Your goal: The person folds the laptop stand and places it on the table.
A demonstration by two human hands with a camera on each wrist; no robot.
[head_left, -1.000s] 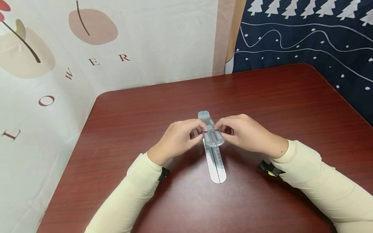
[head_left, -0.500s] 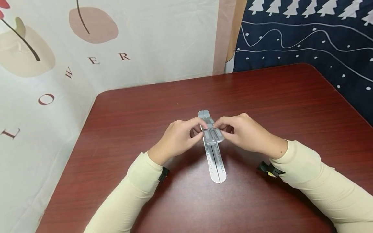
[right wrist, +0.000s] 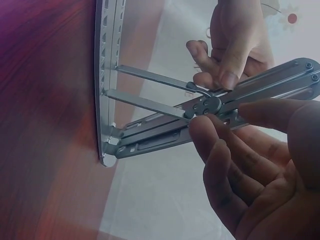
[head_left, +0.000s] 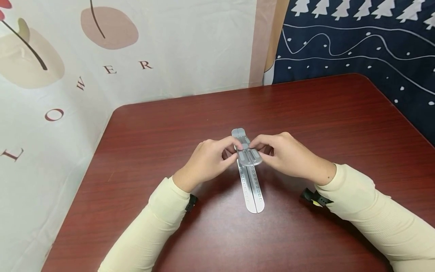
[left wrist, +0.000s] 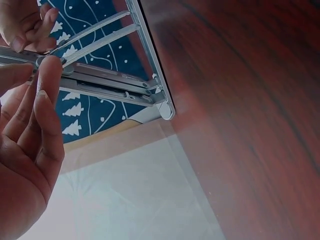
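A grey metal folding laptop stand (head_left: 249, 156) stands on the table in the head view. Its flat base (head_left: 251, 192), with rows of slots, lies on the wood, while the upper arms slope up from the far end. Two thin struts (right wrist: 150, 105) run between base and arms in the right wrist view. My left hand (head_left: 209, 160) pinches the left side of the upper arms between thumb and fingers. From the right, my right hand (head_left: 289, 155) pinches the opposite side. Around the round pivot (right wrist: 207, 105), fingertips of both hands lie close together.
The reddish-brown wooden table (head_left: 170, 124) reaches back to a white printed cloth (head_left: 193, 45) and a dark blue cloth (head_left: 340, 45) with white trees. A black strap (head_left: 316, 197) sits under the right wrist, another black strap (head_left: 191, 203) under the left.
The near end of the stand's upper arms has shifted slightly up and away from the base's near end. Both hands keep their pinch and have hardly moved.
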